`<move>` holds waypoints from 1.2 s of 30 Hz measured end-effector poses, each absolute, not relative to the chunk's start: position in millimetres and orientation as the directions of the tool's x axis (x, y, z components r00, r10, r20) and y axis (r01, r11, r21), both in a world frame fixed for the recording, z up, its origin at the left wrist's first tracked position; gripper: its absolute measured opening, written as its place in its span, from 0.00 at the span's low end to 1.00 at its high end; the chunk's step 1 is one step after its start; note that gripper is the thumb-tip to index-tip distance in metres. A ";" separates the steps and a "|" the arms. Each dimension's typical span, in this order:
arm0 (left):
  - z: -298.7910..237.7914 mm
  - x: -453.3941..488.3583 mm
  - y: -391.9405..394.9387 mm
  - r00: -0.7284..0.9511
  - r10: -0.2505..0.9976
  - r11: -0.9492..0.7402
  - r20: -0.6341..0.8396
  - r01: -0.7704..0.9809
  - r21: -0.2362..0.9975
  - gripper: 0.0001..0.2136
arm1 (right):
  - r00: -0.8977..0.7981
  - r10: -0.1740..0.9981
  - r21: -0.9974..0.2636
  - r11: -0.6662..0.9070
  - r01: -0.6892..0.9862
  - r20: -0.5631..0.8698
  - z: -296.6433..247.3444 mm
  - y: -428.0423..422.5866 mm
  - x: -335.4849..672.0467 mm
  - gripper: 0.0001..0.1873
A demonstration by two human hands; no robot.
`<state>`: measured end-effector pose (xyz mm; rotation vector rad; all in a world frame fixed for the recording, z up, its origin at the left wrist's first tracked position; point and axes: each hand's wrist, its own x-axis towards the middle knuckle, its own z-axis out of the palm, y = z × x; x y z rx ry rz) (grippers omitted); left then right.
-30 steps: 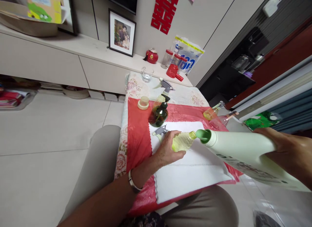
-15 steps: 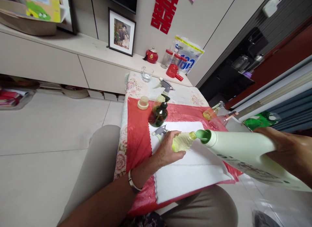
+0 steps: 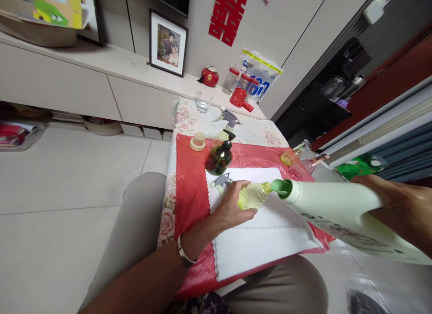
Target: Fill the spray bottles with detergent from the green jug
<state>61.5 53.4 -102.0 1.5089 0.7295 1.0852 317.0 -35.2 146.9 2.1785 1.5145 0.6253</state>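
My left hand [image 3: 232, 208] is wrapped round a clear yellow-green bottle [image 3: 252, 195], tilted with its open neck to the right. My right hand [image 3: 401, 210] grips the handle of a large pale green jug [image 3: 334, 197], tipped on its side. The jug's green spout is right at the bottle's mouth; whether liquid is flowing I cannot tell. Just behind my left hand a grey spray head [image 3: 222, 181] lies on the white cloth [image 3: 259, 246]. A dark green pump bottle [image 3: 220, 159] stands farther back, next to a translucent cap [image 3: 198, 141].
Red plastic sheeting [image 3: 191, 183] covers part of the table over a floral cloth [image 3: 168, 219]. Another spray bottle [image 3: 229, 120] and a glass cup [image 3: 203, 101] stand at the back. Two more bottles, one yellow [image 3: 290, 156] and one pinkish [image 3: 305, 168], are at the right edge.
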 end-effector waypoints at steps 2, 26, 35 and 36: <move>-102.5 61.6 53.4 0.390 0.886 -0.222 0.249 -0.113 0.968 0.33 | 0.291 0.948 0.570 -0.311 0.761 0.128 148.4 -35.3 316.5 0.22; -101.7 61.3 53.0 0.383 0.886 -0.238 0.260 -0.106 0.965 0.33 | 0.261 0.957 0.579 -0.283 0.764 0.125 155.9 -31.3 317.2 0.24; -99.8 60.8 52.7 0.392 0.888 -0.215 0.239 -0.104 0.971 0.32 | 0.267 0.956 0.584 -0.288 0.759 0.124 156.2 -33.5 317.3 0.25; -99.4 60.6 52.6 0.394 0.887 -0.215 0.239 -0.105 0.971 0.32 | 0.275 0.954 0.582 -0.291 0.760 0.118 156.6 -33.3 316.0 0.25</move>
